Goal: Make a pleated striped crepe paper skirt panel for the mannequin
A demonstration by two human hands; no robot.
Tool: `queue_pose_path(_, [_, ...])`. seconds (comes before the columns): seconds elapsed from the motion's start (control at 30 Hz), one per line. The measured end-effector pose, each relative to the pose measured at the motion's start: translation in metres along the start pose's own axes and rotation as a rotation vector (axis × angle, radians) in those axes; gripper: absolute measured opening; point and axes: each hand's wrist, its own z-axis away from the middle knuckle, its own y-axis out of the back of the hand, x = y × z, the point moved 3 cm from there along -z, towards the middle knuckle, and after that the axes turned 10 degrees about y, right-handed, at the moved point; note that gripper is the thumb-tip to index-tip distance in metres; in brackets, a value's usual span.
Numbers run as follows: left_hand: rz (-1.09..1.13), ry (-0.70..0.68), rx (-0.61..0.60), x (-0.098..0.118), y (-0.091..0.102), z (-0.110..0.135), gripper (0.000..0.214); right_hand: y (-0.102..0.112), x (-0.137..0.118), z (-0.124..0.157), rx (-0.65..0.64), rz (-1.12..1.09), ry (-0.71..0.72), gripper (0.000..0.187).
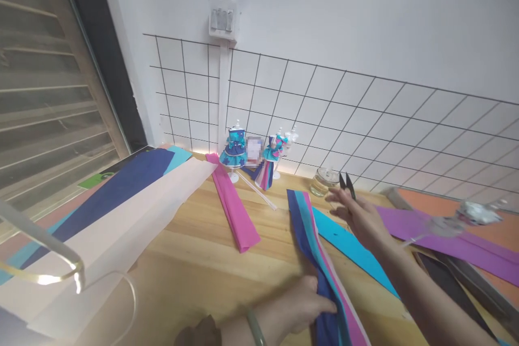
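My left hand (304,303) is closed on the near end of a stack of folded crepe paper strips (312,230) in navy, teal, pink and white, which lies on the wooden table (194,259). My right hand (359,216) hovers further back over the teal strip (348,246). It grips small black thread snips (347,184), blades pointing up. A green bangle sits on my left wrist.
A folded pink strip (235,208) lies mid-table. Wide cream (121,227) and navy (117,186) sheets cover the left side. Purple (438,240) and orange paper lie at right. Small doll dress stands (235,148) and a glass jar (323,181) stand by the wire-grid wall.
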Motion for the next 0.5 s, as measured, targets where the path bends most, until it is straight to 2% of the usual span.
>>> queue_pose_path(0.1, [0.063,-0.034,-0.064,-0.004,-0.001,-0.009,0.031,0.023,0.037,0.044,0.018,0.053,-0.116,0.038])
queue_pose_path(0.2, [0.085,-0.081,-0.111,-0.004,-0.003,-0.011,0.035,0.029,0.066,0.072,-0.04,0.072,-0.157,0.043])
queue_pose_path(0.3, [0.065,-0.146,-0.174,0.005,-0.006,-0.003,0.037,0.025,0.082,0.082,-0.074,0.071,-0.161,0.049])
queue_pose_path(0.4, [0.05,-0.282,-0.198,0.022,-0.005,0.007,0.045,0.019,0.089,0.084,-0.106,0.051,-0.165,0.053])
queue_pose_path(0.5, [0.013,-0.317,-0.105,0.034,0.007,0.006,0.044,0.015,0.089,0.085,-0.163,0.051,-0.144,0.053])
